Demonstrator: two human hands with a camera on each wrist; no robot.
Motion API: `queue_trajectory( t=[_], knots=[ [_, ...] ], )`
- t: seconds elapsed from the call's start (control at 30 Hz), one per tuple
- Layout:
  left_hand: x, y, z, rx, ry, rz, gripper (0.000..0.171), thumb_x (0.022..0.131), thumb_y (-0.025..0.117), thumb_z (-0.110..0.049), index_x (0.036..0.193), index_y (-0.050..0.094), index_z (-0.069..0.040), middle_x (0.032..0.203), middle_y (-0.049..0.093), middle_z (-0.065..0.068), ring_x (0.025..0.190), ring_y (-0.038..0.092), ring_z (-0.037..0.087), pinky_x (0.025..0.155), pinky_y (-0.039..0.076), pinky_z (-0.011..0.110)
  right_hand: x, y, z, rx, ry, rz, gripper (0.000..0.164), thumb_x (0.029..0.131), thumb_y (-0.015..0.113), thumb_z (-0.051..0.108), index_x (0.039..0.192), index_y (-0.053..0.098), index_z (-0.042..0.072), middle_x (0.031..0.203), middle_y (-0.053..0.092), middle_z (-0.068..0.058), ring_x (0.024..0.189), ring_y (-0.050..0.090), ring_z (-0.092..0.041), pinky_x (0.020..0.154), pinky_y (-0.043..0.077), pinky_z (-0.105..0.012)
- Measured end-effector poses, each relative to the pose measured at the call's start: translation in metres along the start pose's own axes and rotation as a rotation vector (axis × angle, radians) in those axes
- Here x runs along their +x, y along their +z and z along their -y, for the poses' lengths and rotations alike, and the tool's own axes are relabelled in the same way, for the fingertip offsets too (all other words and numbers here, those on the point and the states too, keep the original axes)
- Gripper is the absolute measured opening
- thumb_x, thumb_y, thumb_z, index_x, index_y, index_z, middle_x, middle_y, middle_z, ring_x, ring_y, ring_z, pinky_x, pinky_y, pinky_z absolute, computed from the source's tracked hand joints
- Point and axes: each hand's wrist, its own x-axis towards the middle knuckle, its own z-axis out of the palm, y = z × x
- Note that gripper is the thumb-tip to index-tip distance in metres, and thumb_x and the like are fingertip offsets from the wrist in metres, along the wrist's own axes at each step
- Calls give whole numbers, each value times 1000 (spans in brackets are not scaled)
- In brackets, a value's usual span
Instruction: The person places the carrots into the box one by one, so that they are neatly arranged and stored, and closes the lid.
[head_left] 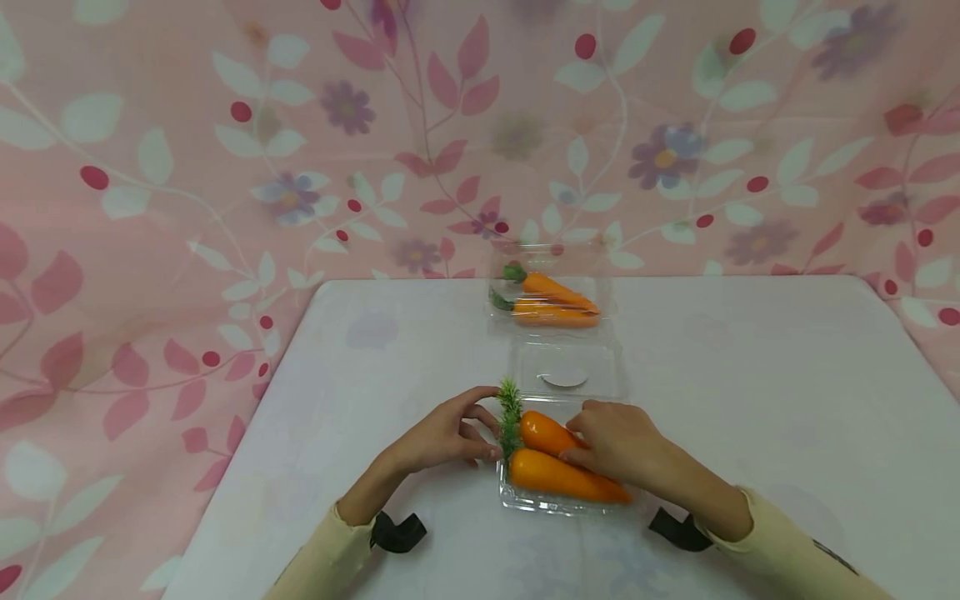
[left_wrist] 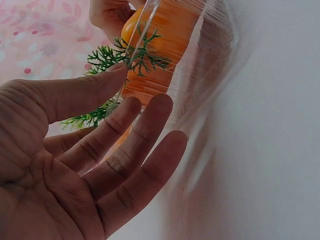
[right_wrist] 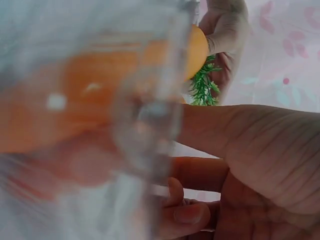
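On the table lies an opened clear plastic clamshell box (head_left: 517, 502) with two orange toy carrots in it. The front carrot (head_left: 558, 475) lies along the near side, and the back carrot (head_left: 546, 431) is beside it. Their green leafy tops (head_left: 509, 421) stick up at the left wall. My right hand (head_left: 626, 437) grips the back carrot's narrow end, thumb between the two carrots; its fingertips are hidden in the head view. At the box's left end is my left hand (head_left: 450, 429), fingers loosely bent along the outer wall, its thumb (left_wrist: 95, 92) touching the leaves at the rim.
The box's lid (head_left: 568, 371) is folded back, lying toward the far side. Beyond it, near the table's back edge, stands another clear box (head_left: 491, 312) with orange carrots (head_left: 555, 312) inside. A pink floral cloth (head_left: 450, 125) hangs behind the white table (head_left: 750, 375).
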Motion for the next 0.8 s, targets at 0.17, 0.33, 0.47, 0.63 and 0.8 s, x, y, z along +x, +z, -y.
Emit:
queue_trajectory(
  t=[0.17, 0.33, 0.47, 0.63, 0.8],
  knots=[
    [-1, 0, 0, 0, 0, -1, 76, 87, 74, -3, 151, 33, -14, 109, 64, 9, 85, 72, 30, 70, 59, 45, -3, -4, 3, 30, 24, 24, 41, 84, 77, 42, 111, 75, 11, 75, 51, 5, 63, 44, -13, 53, 38, -26],
    [-2, 0, 0, 2, -6, -2, 77, 88, 73, -4, 152, 32, -14, 111, 62, 10, 86, 72, 27, 71, 59, 44, -7, -7, 8, 66, 35, 50, 53, 80, 77, 52, 115, 72, 13, 77, 51, 6, 65, 45, -13, 57, 40, -29],
    [-2, 0, 1, 9, -3, -7, 76, 88, 72, -3, 152, 33, -14, 111, 62, 9, 86, 72, 27, 70, 59, 44, -9, -5, 10, 71, 36, 41, 56, 77, 79, 54, 115, 72, 14, 77, 50, 7, 65, 45, -12, 57, 40, -28],
    [-2, 0, 1, 11, -2, -5, 73, 87, 73, -2, 150, 37, -16, 110, 63, 9, 87, 71, 33, 70, 59, 45, -8, 0, 11, 62, 44, 43, 58, 76, 81, 51, 119, 72, 13, 76, 50, 6, 64, 44, -13, 57, 38, -27],
    [-1, 0, 1, 23, 3, -6, 70, 87, 74, -5, 147, 41, -19, 109, 64, 10, 86, 71, 34, 70, 59, 46, -6, 3, 13, 53, 29, 28, 57, 75, 83, 47, 118, 73, 13, 73, 48, 6, 63, 43, -13, 57, 38, -27]
  ],
)
